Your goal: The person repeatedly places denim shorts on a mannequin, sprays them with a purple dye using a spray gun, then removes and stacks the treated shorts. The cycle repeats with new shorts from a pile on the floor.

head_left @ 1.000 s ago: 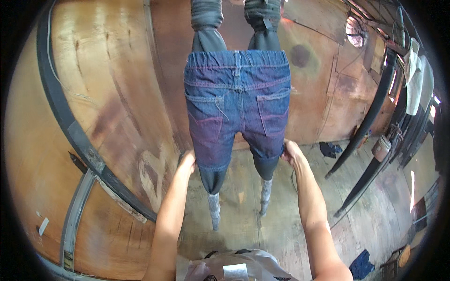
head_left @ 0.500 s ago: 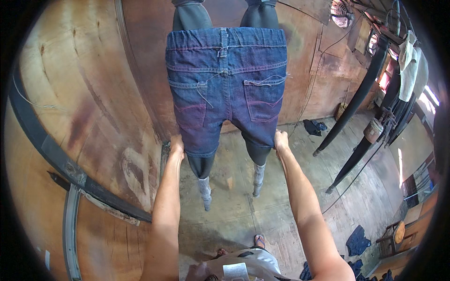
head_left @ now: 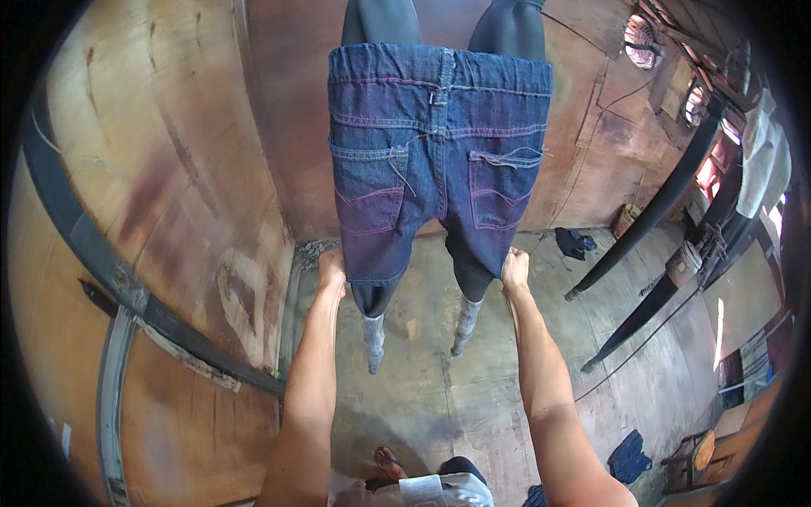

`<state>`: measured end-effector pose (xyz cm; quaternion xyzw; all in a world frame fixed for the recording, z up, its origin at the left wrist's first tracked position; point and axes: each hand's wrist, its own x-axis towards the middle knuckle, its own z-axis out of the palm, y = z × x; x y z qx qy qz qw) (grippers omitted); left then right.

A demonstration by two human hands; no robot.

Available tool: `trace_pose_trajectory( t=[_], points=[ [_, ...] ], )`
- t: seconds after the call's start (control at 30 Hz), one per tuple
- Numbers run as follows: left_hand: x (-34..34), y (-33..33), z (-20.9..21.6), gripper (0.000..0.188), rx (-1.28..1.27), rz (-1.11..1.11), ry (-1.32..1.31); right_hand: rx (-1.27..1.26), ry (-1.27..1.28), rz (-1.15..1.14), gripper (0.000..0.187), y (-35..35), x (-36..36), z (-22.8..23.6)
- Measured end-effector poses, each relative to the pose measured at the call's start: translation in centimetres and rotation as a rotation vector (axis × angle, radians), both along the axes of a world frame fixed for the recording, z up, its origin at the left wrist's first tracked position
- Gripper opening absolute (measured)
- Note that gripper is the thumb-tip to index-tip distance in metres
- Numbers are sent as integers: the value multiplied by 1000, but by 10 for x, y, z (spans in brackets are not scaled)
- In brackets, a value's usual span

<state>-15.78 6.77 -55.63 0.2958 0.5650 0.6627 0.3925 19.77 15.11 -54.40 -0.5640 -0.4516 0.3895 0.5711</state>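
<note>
A pair of blue denim shorts (head_left: 432,139) with a purple tint hangs in front of me, its back pockets toward me and loose threads at the pocket tops. The shorts sit around a dark, smooth two-legged form (head_left: 507,32), which shows above the waistband and below the hems. Grey wrapped ends (head_left: 374,342) finish its lower legs. My left hand (head_left: 332,269) is closed on the outer edge of the left leg near the hem. At the outer edge of the right leg, my right hand (head_left: 515,269) grips the hem likewise. Both arms are stretched forward.
Wooden panels (head_left: 182,144) with a curved dark pipe (head_left: 84,237) stand at left. To the right, slanting black tubes (head_left: 655,198) carry a small can (head_left: 683,264) and a pale cloth (head_left: 764,156). Dark garments (head_left: 629,458) lie on the floor near a wooden stool (head_left: 701,452).
The whole view has shifted, so the shorts and both hands appear farther right. My feet have changed position below. Both hands keep their hold on the leg hems.
</note>
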Motion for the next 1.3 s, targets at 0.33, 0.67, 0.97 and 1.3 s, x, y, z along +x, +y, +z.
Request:
trace_pose_trajectory(
  t=[0.33,0.67,0.97,1.3],
  points=[
    [36,-57,-50,24,-72,267,147,64,-169,127,41,-19,25,-67],
    [150,-169,-287,31,-426,359,469,-68,-694,251,37,-129,82,-324],
    [248,-375,-513,33,-976,270,368,-640,-312,38,27,-319,170,-583],
    [259,-722,-727,46,-1658,-155,476,-1745,-192,605,25,-608,200,-670]
  ],
)
